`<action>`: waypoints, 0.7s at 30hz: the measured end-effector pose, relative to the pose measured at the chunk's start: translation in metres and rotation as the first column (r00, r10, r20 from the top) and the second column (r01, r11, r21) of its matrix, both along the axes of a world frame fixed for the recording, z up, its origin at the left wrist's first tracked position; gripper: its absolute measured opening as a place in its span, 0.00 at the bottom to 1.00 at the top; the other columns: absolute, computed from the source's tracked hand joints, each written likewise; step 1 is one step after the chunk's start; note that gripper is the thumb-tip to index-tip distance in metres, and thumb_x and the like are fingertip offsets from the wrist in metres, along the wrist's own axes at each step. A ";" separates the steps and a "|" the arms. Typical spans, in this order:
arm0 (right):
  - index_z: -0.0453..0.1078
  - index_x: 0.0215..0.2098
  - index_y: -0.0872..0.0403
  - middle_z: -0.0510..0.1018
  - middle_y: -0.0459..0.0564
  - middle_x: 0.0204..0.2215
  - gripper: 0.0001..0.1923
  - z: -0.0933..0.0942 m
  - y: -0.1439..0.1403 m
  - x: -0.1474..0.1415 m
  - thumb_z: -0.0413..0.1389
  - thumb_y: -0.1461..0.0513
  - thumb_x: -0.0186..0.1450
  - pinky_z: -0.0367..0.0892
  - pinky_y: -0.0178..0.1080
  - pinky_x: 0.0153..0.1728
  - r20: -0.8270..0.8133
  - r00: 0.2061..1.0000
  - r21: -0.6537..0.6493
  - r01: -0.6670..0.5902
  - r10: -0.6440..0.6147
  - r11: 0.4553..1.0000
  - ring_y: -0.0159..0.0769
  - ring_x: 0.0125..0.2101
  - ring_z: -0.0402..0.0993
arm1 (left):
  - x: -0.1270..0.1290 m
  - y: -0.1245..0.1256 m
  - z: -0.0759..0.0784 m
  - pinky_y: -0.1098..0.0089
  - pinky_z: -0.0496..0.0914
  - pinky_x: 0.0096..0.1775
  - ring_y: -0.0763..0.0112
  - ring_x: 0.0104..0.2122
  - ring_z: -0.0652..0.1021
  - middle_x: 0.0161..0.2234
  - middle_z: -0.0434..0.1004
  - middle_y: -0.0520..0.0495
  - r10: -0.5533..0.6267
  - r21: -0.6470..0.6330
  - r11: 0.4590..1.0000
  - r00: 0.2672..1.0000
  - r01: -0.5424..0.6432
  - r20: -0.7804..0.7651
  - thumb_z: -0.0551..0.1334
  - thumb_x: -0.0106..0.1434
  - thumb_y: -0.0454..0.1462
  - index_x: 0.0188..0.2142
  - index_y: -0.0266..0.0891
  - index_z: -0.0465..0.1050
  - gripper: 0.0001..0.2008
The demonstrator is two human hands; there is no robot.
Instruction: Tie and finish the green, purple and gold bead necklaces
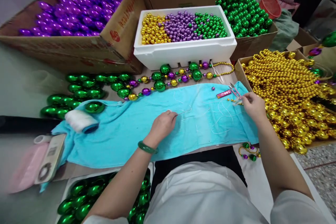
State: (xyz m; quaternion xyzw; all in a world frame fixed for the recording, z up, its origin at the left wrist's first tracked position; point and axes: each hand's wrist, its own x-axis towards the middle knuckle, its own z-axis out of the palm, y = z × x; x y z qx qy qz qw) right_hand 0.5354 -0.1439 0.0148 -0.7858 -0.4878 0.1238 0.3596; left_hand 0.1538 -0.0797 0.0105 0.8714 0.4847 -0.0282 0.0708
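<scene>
My left hand point(164, 123), with a green bangle on its wrist, is closed in a pinch on a fine thread point(183, 111) over a turquoise towel point(126, 133). On the towel's right part, my right hand point(253, 105) has its fingertips pressed together beside the handles of small thread snips point(235, 91); what they pinch is too small to make out. A few small gold beads point(231, 100) lie by those fingers. Left of the snips rest a small pink packet point(223, 93) and a single purple bead point(213, 88). Loose pale thread curls between my hands.
Behind the towel lies a strung bead necklace point(159, 85). A white foam box point(183, 50) holds gold, purple and green beads. Cartons of purple beads point(76, 14), green beads point(244, 15) and gold bead strands point(286, 77) stand around. A thread spool point(81, 120) is at left.
</scene>
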 end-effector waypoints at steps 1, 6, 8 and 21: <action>0.72 0.33 0.55 0.78 0.52 0.30 0.10 -0.003 -0.006 0.000 0.54 0.57 0.59 0.67 0.43 0.37 0.089 0.996 -0.029 -0.010 0.013 1.000 0.42 0.33 0.73 | -0.001 0.000 -0.001 0.68 0.69 0.43 0.65 0.40 0.77 0.38 0.76 0.43 0.001 -0.001 1.000 1.000 -0.001 -0.012 0.49 0.68 0.38 0.45 0.37 0.75 0.17; 0.73 0.38 0.58 0.78 0.59 0.39 0.13 -0.002 -0.015 -0.007 0.50 0.60 0.64 0.65 0.46 0.45 0.193 0.979 -0.014 -0.070 0.072 0.997 0.46 0.42 0.72 | -0.004 0.003 -0.006 0.66 0.70 0.43 0.62 0.40 0.77 0.39 0.77 0.42 -0.007 -0.027 1.000 0.999 0.006 -0.041 0.46 0.68 0.39 0.46 0.37 0.75 0.20; 0.73 0.37 0.57 0.78 0.58 0.38 0.13 0.001 -0.014 -0.010 0.49 0.60 0.65 0.66 0.43 0.44 0.208 0.975 -0.005 -0.080 0.079 0.997 0.44 0.40 0.73 | -0.004 0.006 -0.011 0.65 0.70 0.45 0.61 0.42 0.77 0.41 0.77 0.41 -0.016 -0.025 1.000 1.000 0.016 -0.020 0.45 0.68 0.40 0.47 0.36 0.75 0.21; 0.73 0.34 0.51 0.79 0.50 0.33 0.10 0.043 -0.016 -0.004 0.49 0.62 0.66 0.66 0.37 0.35 0.277 0.960 0.178 -0.011 -0.039 0.984 0.37 0.35 0.75 | -0.013 0.024 -0.036 0.58 0.68 0.51 0.55 0.44 0.78 0.43 0.80 0.40 -0.026 -0.088 0.996 0.998 0.031 0.050 0.45 0.63 0.42 0.44 0.38 0.78 0.24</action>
